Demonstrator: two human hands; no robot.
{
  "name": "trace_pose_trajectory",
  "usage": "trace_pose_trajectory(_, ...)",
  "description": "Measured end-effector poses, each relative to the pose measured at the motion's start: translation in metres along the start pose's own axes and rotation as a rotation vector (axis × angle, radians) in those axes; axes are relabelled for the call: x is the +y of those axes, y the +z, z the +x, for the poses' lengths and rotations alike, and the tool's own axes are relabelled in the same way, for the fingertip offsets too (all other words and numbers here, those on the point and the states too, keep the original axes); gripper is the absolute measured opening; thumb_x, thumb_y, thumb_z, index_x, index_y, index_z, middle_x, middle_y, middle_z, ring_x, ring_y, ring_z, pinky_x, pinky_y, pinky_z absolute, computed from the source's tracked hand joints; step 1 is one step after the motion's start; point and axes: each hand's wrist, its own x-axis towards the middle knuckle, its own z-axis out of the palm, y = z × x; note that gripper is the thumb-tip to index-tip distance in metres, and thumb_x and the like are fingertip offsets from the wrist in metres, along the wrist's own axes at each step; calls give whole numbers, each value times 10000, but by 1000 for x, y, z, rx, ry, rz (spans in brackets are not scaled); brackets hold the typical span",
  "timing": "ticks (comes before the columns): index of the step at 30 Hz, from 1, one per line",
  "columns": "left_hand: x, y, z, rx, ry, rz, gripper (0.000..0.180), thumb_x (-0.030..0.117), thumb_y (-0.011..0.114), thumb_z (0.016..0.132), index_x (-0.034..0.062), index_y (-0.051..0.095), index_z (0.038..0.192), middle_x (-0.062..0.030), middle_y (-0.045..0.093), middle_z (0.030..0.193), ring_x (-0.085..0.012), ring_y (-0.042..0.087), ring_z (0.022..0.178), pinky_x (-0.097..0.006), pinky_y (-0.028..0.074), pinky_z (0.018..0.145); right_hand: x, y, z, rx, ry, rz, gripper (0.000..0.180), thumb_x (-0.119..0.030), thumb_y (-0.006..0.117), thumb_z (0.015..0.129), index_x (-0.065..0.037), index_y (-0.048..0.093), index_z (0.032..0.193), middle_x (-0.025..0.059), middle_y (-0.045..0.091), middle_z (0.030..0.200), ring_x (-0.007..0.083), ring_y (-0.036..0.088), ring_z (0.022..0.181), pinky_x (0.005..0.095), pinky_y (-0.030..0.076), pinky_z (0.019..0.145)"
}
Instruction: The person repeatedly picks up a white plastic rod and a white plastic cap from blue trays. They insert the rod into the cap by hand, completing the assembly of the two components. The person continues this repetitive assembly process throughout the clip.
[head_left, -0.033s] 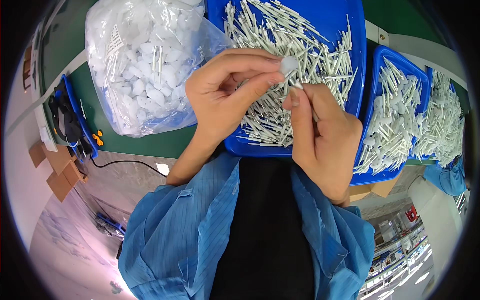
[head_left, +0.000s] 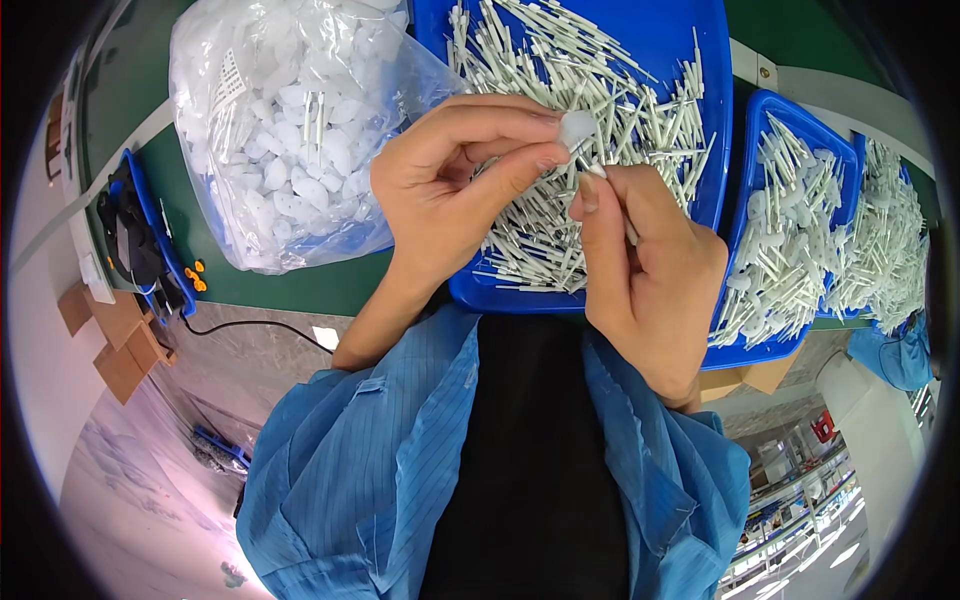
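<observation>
Field notes, watching from my end of the head camera. Both hands are occupied above the green tabletop [head_left: 270, 295]. My left hand [head_left: 440, 190] pinches a thin, rounded, translucent white plastic piece [head_left: 577, 128] between thumb and forefinger. My right hand [head_left: 655, 270] grips a slim white stick-like part [head_left: 597, 171] the same way, its tip just below the rounded piece. I can't tell whether the two touch.

Both held parts are over the large blue plastic tray [head_left: 640, 28], where a thick tangle of slim white sticks with metallic ends [head_left: 530, 255] lies loose. To the left, a clear plastic bag [head_left: 208, 205] holds many loose translucent white pieces [head_left: 290, 205]; two sticks [head_left: 315, 122] show at it, side by side.

Progress, as I judge it: this pair is mid-handling, not finished. The smaller blue plastic tray [head_left: 755, 355] on the right carries sticks mingled with translucent pieces [head_left: 775, 215], possibly completed work, though I can't make out whether they are joined. Plenty seems left: bag and large tray are both well stocked.
</observation>
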Motion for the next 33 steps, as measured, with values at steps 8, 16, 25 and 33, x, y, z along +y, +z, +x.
trace_pose_trajectory(8, 3, 7, 2, -35, -189, -186, 280, -166, 681, 807, -98, 636, 1076, -209, 639, 1126, -244, 674, 1034, -315, 608, 866, -12, -15, 2, -95, 151, 39, 142, -86, 571, 984, 2, 640, 898, 38, 624, 658, 41, 490, 511, 212, 351, 476)
trace_pose_trajectory(16, 6, 11, 4, -85, -56, -136, 260, -147, 675, 820, -91, 604, 1065, -177, 603, 1094, -220, 665, 1025, -301, 612, 851, -8, -14, -5, -89, 101, 34, 98, -90, 554, 998, -19, 620, 988, 37, 621, 724, 69, 524, 573, 222, 411, 534)
trace_pose_trajectory(25, 10, 4, 8, -249, 113, -12, 148, -16, 651, 887, -12, 530, 973, -173, 553, 1005, -240, 648, 845, -385, 595, 750, 12, -12, -10, -284, 311, 943, 109, -38, 647, 925, -10, 597, 1017, 94, 627, 767, 209, 625, 551, 296, 467, 463)
trace_pose_trajectory(33, 12, 2, 9, -308, 309, 207, 99, -43, 586, 904, -31, 510, 967, -195, 556, 981, -297, 677, 807, -403, 609, 697, 1, 4, -14, 131, -348, -31, 186, -86, 720, 876, 15, 604, 982, 51, 576, 615, 177, 575, 452, 292, 446, 416)
